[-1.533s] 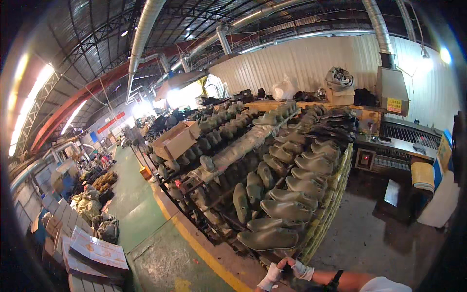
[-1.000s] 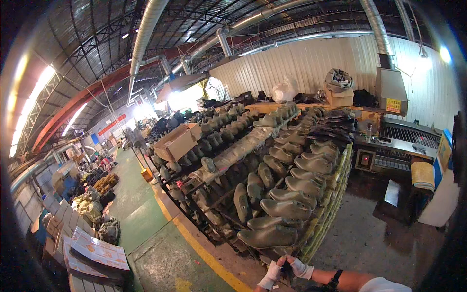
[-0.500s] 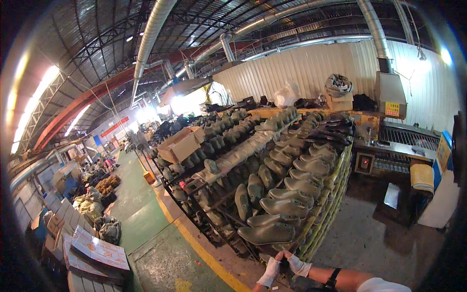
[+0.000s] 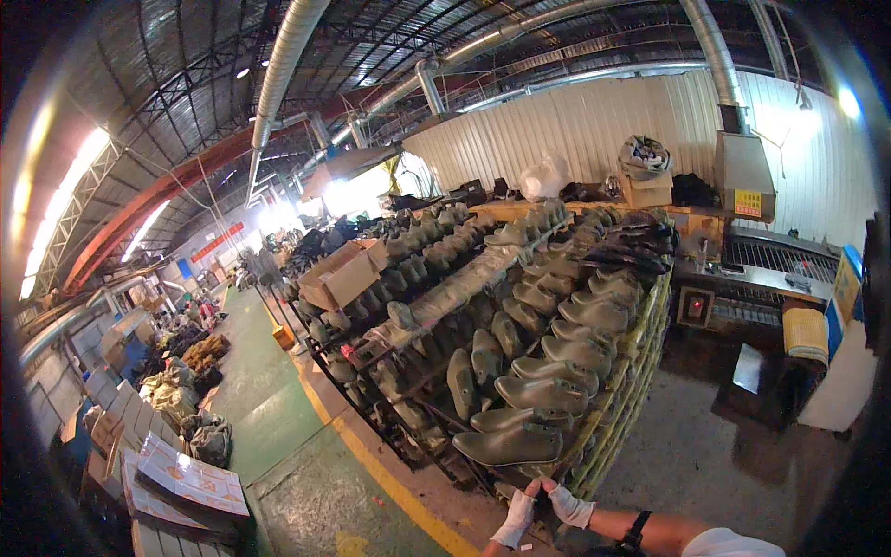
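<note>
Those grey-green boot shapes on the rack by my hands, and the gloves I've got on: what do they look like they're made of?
Boot shapes: smooth, faintly glossy grey-green with soft highlights, so probably moulded plastic or rubber; which of the two cannot be told from here. Gloves on the left hand and right hand: white, matte and soft-looking, most likely knitted cotton. Rack: thin dark bars, seemingly metal.

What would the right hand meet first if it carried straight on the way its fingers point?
Most likely the nearest green shoe last at the rack's front end: the gloved right hand points up toward it from just below, though depth is unclear.
</note>
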The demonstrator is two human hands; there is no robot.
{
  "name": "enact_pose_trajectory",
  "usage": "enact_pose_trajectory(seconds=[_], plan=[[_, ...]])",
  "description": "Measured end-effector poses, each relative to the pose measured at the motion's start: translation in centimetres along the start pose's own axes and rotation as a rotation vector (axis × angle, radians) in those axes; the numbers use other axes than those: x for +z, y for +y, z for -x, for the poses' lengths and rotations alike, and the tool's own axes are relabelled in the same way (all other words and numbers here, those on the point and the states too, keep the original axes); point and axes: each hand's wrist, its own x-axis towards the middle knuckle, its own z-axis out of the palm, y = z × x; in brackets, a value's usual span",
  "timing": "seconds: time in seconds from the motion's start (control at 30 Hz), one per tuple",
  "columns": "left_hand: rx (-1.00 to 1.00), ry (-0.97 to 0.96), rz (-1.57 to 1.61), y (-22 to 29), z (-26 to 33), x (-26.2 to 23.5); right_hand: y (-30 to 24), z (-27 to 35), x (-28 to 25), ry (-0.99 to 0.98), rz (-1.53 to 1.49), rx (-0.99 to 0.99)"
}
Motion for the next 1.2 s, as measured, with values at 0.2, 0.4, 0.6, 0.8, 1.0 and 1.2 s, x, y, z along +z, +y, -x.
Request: enact_pose_trajectory(seconds=[0.2, 0.4, 0.6, 0.8, 1.0, 1.2], plan=[[0.026, 0.100, -0.017, 1.7, 1.3, 1.9, 1.0, 0.9, -0.2, 0.028, 0.129, -0.037], [-0.166, -0.064, 0.069, 3.3, 2.1, 2.1, -9.6, 0.5, 1.8, -0.021, -0.107, 0.334], [-0.106, -0.102, 0.051, 2.6, 2.0, 1.0, -4.5, 1.0, 0.1, -0.097, -0.116, 0.179], [-0.088, -0.209, -0.065, 3.1, 1.3, 0.3, -1.4, 1.2, -1.1, -0.222, 0.062, 0.069], [0.010, -0.175, -0.103, 5.2, 1.8, 2.4, 3.9, 2.5, -3.4, -0.309, 0.091, 0.098], [-0.107, -0.328, -0.170, 4.0, 1.0, 0.8, 7.1, 2.1, -4.7, -0.426, 0.008, 0.256]])
